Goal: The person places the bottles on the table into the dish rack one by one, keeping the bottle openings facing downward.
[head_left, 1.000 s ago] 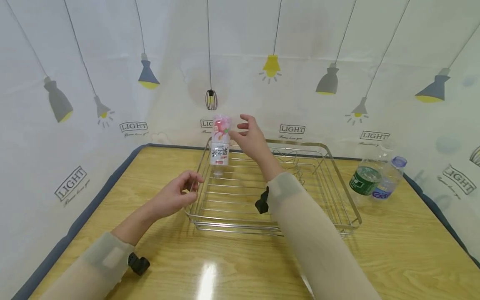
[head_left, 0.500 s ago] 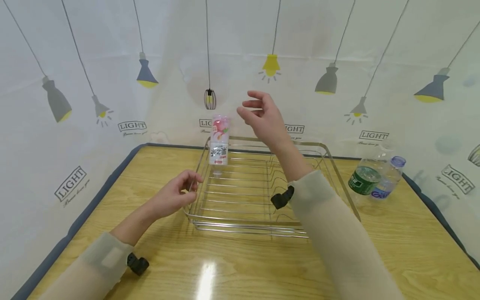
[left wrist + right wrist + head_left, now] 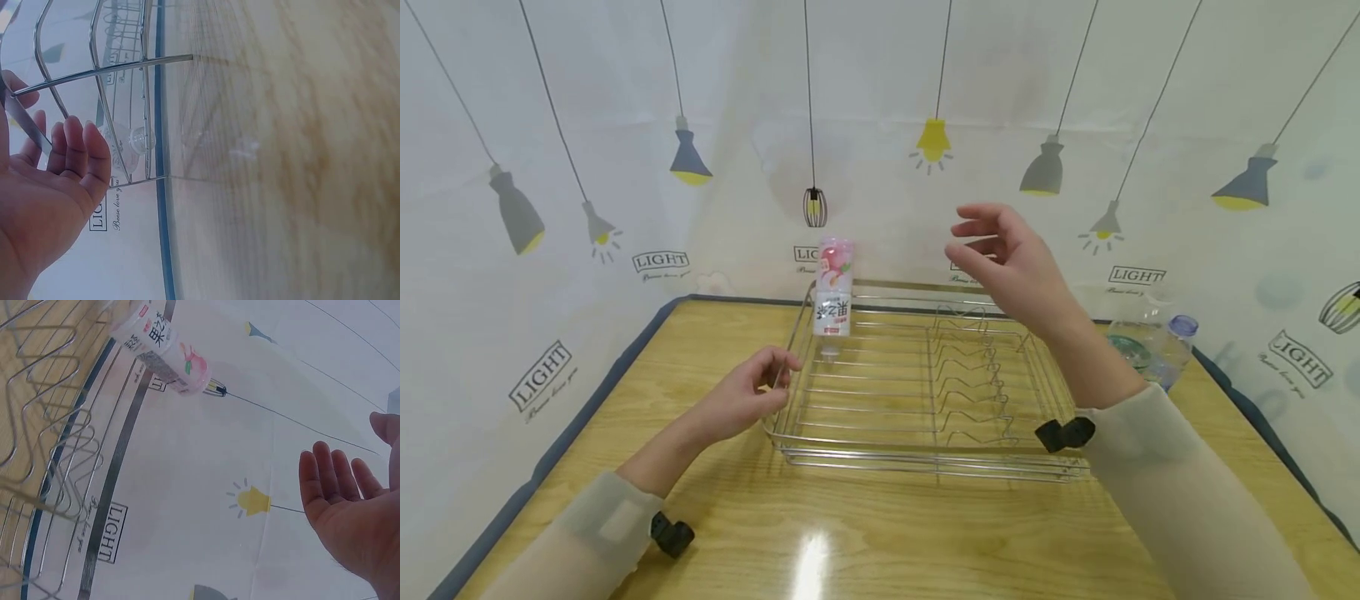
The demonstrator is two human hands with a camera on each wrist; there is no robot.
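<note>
Peach-label bottle (image 3: 832,292) is neck-down at the far L end of the wire rack (image 3: 850,458). R hand (image 3: 1018,267) hovers above the rack, well apart from bottle, holding nothing: fingers slightly bent, thumb apart. L hand (image 3: 747,398) is at the L rim, fingers loosely curled; can't tell if they grip or just touch. Bottle's prob. light, thin plastic, slick, easily dented but unlikely to break. Best hold: mid-body, gentle pinch, since neck's down by the wires. Green-label bottle (image 3: 1131,346) & lilac-topped bottle (image 3: 1174,346) are beside rack's R side.
</note>
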